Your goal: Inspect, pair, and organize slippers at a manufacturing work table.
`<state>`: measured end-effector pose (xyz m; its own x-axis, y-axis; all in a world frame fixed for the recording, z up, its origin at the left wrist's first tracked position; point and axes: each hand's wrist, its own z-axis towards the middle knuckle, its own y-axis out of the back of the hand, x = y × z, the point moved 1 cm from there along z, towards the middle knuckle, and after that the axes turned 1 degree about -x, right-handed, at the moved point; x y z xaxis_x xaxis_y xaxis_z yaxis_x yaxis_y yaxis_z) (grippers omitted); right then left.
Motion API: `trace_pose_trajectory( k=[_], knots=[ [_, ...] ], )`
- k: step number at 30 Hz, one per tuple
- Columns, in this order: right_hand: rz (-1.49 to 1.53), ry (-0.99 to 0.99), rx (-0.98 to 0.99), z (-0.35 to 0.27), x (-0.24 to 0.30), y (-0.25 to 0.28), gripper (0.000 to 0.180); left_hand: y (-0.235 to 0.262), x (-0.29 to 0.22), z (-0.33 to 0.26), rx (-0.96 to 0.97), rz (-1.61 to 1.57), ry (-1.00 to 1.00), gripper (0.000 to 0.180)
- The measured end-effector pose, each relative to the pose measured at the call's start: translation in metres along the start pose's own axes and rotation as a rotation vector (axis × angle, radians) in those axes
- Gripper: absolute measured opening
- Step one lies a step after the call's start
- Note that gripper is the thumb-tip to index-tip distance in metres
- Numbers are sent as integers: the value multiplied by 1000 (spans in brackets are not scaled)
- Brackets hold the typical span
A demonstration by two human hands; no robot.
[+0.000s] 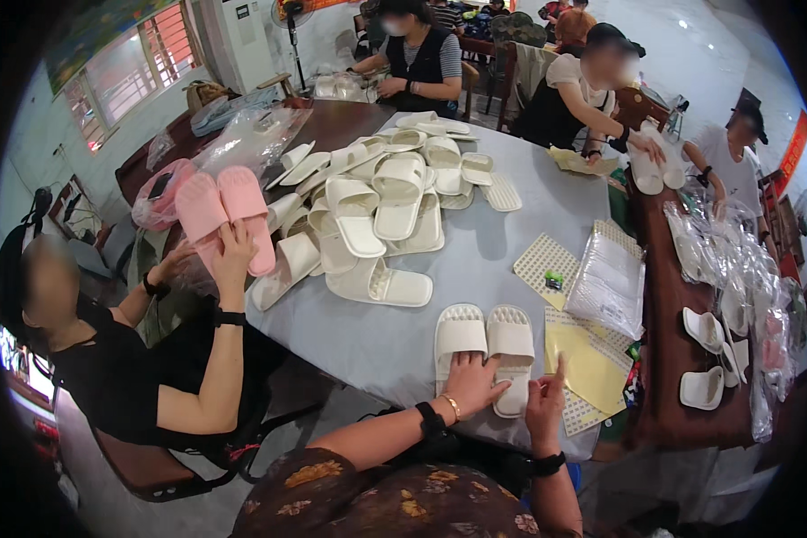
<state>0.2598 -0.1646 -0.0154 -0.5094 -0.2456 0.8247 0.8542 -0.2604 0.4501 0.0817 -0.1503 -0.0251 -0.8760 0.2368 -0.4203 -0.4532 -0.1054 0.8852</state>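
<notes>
A pair of white slippers (511,345) lies side by side at the near edge of the table, toes pointing away. My left hand (469,384) holds the pair down, fingers at the left slipper's strap and thumb across to the right slipper. Just right of them, my right hand (544,408) is raised with its index finger stretched out and the other fingers bent. Whether anything tiny sticks to that fingertip is too small to tell. Beside this hand lie a yellow backing sheet (587,368) and sheets of small printed labels (540,262).
A large heap of white slippers (377,193) covers the table's middle and left. At left a co-worker holds pink slippers (224,215). A clear plastic-wrapped stack (608,280) lies at right. Bagged slippers (722,260) fill the brown side bench (668,386). Other people work across the table.
</notes>
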Motion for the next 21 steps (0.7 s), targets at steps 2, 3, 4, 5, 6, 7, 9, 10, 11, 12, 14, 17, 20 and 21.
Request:
trace_pose_trajectory(
  k=[2,3,4,5,6,7,9,10,11,12,14,17,20,21],
  knots=[
    [48,96,-38,-1,17,12,75,-6,1,-1,-21,48,-18,65],
    [59,184,-52,-1,23,14,74,-9,2,-2,-17,52,-13,66],
    [70,260,-70,-1,28,16,74,-11,3,-3,-13,53,-9,66],
    [81,305,-82,-1,30,17,73,-12,3,-3,-41,61,-18,67],
    [97,249,-52,-2,28,15,67,-13,3,-3,-30,36,-7,66],
    [69,266,-38,-3,25,13,64,-12,2,-3,-53,20,-11,65],
    [16,243,1,-4,11,5,59,-8,2,0,-13,-5,0,67],
    [39,163,18,-7,1,0,52,-5,2,0,54,-14,16,69],
    [23,127,45,-11,-8,-3,53,-1,2,1,113,-10,26,71],
    [0,119,55,-13,-17,-4,52,4,3,2,161,-43,39,70],
    [6,30,58,-20,-33,-9,46,16,4,0,18,-74,-4,68],
    [31,-36,70,-25,-45,-9,42,32,13,0,-104,-68,-51,67],
    [-5,23,58,-26,-45,-9,38,50,32,9,-207,-37,-106,63],
    [-23,54,50,-26,-43,-10,37,58,39,15,-275,-10,-143,61]
  ],
)
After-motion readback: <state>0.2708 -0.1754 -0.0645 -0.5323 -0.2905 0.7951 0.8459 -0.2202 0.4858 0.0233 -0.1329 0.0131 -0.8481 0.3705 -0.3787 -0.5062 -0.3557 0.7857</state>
